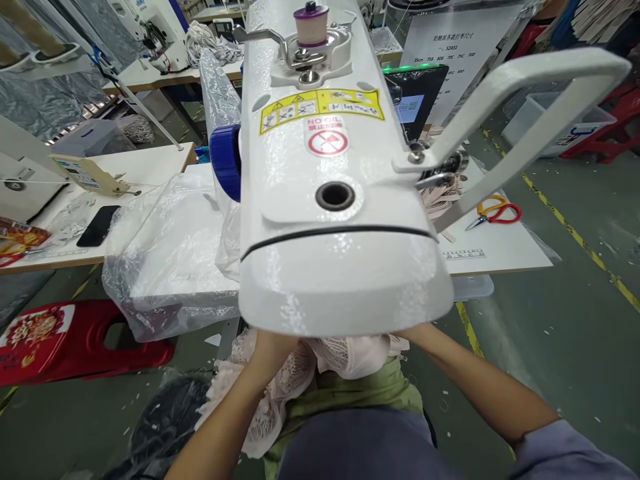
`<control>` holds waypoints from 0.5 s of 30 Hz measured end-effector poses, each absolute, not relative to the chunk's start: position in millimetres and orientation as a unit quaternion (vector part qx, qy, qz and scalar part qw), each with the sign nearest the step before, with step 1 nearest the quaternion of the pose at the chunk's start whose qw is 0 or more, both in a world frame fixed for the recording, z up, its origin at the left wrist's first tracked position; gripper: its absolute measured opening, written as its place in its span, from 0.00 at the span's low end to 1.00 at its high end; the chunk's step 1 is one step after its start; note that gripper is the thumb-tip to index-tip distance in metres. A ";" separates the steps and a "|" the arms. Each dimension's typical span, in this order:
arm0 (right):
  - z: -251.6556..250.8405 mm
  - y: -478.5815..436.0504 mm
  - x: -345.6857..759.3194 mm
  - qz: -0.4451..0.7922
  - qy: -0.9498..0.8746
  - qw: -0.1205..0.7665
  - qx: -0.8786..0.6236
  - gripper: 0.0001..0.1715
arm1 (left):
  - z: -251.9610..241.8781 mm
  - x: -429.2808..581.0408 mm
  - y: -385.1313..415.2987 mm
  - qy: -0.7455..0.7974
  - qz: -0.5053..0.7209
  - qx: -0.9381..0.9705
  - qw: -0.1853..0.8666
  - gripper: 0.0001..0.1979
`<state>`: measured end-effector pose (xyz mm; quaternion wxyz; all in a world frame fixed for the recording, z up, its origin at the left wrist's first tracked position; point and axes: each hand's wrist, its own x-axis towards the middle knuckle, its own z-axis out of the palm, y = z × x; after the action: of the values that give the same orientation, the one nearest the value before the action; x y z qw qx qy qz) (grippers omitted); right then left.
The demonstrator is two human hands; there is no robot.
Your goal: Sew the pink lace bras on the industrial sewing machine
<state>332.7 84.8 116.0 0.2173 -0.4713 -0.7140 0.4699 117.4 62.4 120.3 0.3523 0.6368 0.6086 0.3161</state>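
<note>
A white sewing machine [345, 280] fills the middle of the view and blocks what lies beneath its head. My left hand [276, 341] reaches in under the machine's front from the left, showing only its wrist end. From the right, my right hand [413, 331] goes under the same edge, and its fingers are hidden too. Pale pink lace bra pieces [345, 357] hang below the machine between my wrists and spill over my lap to the left. Whether either hand grips the lace fabric cannot be seen.
Red-handled scissors [500, 212] and a ruler [465, 254] lie on the table's right side. Clear plastic [165, 267] covers the left side. A phone [99, 225] rests farther left. A red stool [85, 343] stands on the floor. A white bar [520, 133] juts out rightward.
</note>
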 end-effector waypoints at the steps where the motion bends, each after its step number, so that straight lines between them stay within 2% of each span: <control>1: 115.6 85.4 332.7 0.475 -0.708 0.221 -0.474 0.33 | 120.2 117.7 63.2 0.611 0.325 0.628 0.356 0.10; 7: 109.3 85.5 332.8 0.509 -0.686 0.242 -0.461 0.37 | 116.4 116.4 64.6 0.602 0.398 0.596 0.353 0.12; 11: 111.9 77.6 337.8 0.523 -0.666 0.261 -0.463 0.38 | 110.0 110.2 58.3 0.622 0.390 0.603 0.313 0.07; 15: 103.2 67.1 348.1 0.559 -0.622 0.274 -0.475 0.40 | 95.1 110.7 39.1 0.675 0.413 0.529 0.305 0.15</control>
<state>348.1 67.1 103.2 0.2745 -0.4746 -0.6217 0.5594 110.7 39.1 95.1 0.3052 0.5292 0.6752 0.4134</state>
